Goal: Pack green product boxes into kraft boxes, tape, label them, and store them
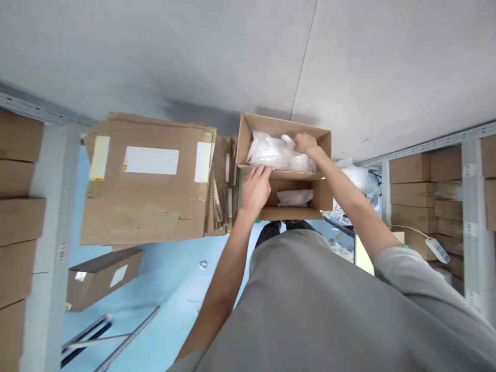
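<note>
An open cardboard box (245, 140) holds white plastic-wrapped packages (271, 150). My right hand (307, 143) reaches into its right side, with the fingers closed on a white plastic package (288, 140); the fingertips are partly hidden. At the near left corner, my left hand (256, 187) has its fingers hooked over the rim of the same box. Just below it, closer to my body, sits a second open cardboard box (322, 195) with a flat white packet (295, 197) inside.
Left of the boxes stands a big stack of flattened cartons (151, 201) with white labels. A closed carton (103, 279) lies on the blue floor (174, 289). Shelves with brown boxes (411, 194) line both sides. White plastic scraps (343, 253) lie at the right.
</note>
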Tool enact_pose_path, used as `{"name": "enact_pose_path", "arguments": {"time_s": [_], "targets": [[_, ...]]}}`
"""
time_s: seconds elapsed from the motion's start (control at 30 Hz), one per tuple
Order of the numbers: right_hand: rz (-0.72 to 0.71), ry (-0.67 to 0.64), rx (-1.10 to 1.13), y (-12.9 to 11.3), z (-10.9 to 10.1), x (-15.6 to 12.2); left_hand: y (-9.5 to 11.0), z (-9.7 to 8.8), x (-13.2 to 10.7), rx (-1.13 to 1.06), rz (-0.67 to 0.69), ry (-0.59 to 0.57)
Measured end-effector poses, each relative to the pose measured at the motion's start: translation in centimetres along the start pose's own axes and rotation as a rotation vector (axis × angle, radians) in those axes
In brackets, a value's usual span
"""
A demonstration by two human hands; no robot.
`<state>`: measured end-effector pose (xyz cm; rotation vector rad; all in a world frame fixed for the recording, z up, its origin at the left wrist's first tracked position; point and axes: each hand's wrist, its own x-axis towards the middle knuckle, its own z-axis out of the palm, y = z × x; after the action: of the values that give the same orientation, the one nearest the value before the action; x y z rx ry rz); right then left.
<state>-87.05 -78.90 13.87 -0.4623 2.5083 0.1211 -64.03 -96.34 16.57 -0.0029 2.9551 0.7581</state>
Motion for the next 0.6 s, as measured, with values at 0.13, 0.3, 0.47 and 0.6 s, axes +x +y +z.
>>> {"name": "enact_pose_path", "arguments": {"time_s": [0.13,0.3,0.47,0.6], "targets": [[-0.073,0.448,0.255,0.5,-2.3,-9.3,-0.2,0.1,-0.3,-0.024,0.014,0.005],[-0.099,0.661,0.455,0.2,-1.0,-24.4,-0.7,0.4,-0.2,-0.092,0.028,0.014],[-0.152,0.373,0.339,-3.4,4.5,-27.7,-1.2,0.8,0.1,-0.133,0.042,0.024],[-0.084,0.096,0.186,-5.2,7.4,-26.0,-1.9,0.6,-0.3,-0.197,0.057,0.067]]}}
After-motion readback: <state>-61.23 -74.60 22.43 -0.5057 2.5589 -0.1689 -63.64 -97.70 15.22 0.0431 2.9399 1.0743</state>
